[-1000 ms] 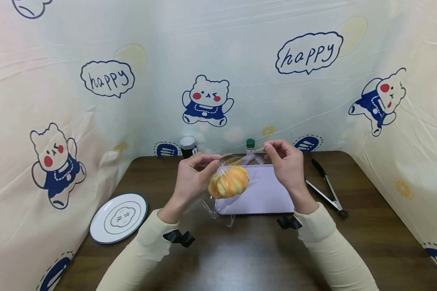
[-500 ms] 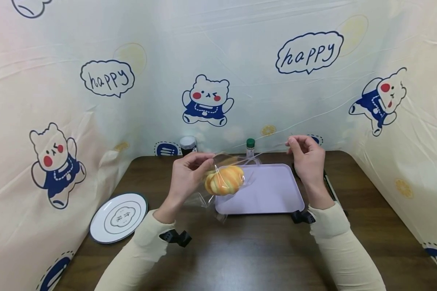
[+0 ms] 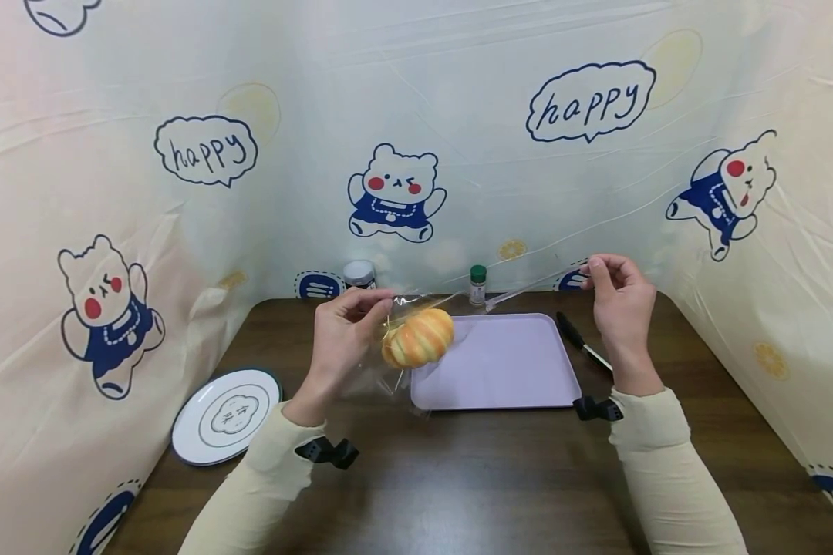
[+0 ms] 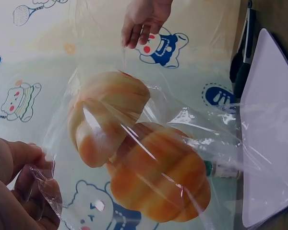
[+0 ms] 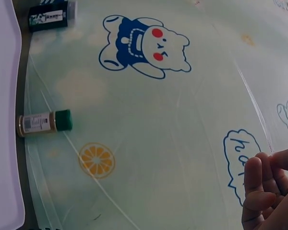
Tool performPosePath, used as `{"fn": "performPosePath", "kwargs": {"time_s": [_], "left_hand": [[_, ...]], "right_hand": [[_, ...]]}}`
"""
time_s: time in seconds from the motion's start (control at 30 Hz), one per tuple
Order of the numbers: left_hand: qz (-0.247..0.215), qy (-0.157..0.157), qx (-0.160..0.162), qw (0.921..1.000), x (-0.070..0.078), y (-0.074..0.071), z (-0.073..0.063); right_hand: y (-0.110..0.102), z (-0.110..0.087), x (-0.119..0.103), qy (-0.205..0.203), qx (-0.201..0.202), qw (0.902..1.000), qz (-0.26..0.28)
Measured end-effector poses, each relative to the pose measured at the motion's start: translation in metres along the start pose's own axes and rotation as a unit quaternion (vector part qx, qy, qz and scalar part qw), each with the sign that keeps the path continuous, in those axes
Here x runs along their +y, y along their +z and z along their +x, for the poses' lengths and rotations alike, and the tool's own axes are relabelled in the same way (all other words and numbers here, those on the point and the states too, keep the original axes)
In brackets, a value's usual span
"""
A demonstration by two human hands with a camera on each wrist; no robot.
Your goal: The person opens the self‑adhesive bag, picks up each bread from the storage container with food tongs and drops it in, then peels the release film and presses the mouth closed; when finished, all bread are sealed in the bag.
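Observation:
Bread rolls [image 3: 418,339] with striped golden crusts hang in a clear plastic bag [image 4: 192,117] above the tray's left part. Two of them show in the left wrist view. My left hand [image 3: 343,327] pinches the bag's edge between thumb and fingers, just left of the bread. Out to the right, my right hand [image 3: 623,308] pinches the end of a thin clear strip [image 3: 534,287], drawn taut toward the bag. Whether the strip still joins the bag is hard to see. In the right wrist view, my right thumb and fingertips [image 5: 263,165] meet.
A lilac tray [image 3: 507,370] lies mid-table. Behind it stand a green-capped spice jar [image 3: 477,287] and a grey-lidded dark jar [image 3: 359,274]. Tongs [image 3: 572,333] lie right, partly hidden by my arm. A white plate [image 3: 187,420] is at the left, and a printed curtain [image 3: 416,92] surrounds the table.
My right hand has moved steadily right, stretching the strip out longer. My left hand has drifted slightly left with the bagged bread, uncovering more of the tray.

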State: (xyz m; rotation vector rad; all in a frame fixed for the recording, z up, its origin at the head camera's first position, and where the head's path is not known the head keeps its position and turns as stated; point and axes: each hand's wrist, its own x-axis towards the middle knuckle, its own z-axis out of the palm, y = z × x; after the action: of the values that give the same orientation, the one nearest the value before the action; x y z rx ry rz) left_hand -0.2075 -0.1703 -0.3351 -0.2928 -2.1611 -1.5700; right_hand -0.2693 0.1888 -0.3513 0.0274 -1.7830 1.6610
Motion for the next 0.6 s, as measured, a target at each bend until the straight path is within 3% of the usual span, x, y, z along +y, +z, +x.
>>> {"fn": "performPosePath", "kwargs": {"time_s": [0.2,0.6], "left_hand": [[0.007,-0.008,0.008,0.9999,0.001,-0.002,0.0],[0.023,0.015,0.017,0.9995,0.002,-0.001,0.001]], "right_hand": [[-0.008,0.004,0.002,0.015,0.011,0.9998,-0.002],[-0.013,0.013,0.014,0.009,0.024,0.9996,0.012]]}}
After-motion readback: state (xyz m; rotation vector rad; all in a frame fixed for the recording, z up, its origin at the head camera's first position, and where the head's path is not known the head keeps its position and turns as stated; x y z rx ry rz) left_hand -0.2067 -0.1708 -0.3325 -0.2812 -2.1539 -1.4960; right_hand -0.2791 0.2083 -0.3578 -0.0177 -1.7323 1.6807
